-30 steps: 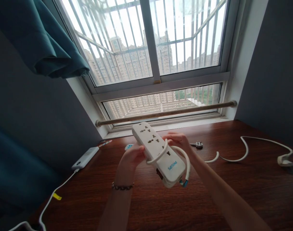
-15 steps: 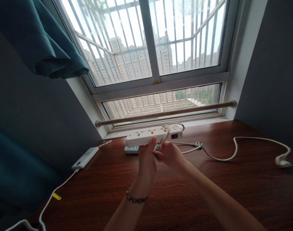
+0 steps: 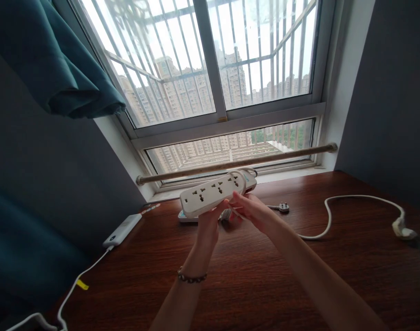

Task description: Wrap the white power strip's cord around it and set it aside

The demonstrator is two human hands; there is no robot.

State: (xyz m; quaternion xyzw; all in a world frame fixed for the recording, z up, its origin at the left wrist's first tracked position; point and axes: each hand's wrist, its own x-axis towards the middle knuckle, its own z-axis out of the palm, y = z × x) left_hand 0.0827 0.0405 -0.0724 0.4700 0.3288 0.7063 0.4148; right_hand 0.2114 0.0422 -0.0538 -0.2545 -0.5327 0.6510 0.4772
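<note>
Aloft, a white power strip (image 3: 216, 192) is gripped by the left hand (image 3: 207, 220); its cord (image 3: 329, 216) is pinched by the right hand (image 3: 253, 212).

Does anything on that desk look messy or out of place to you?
Mostly the cords. A white cable snakes loosely across the wooden desk to a plug lying unplugged at the right. A white power bank sits askew by the left wall. The power strip is held tilted in the left hand and right hand.
</note>
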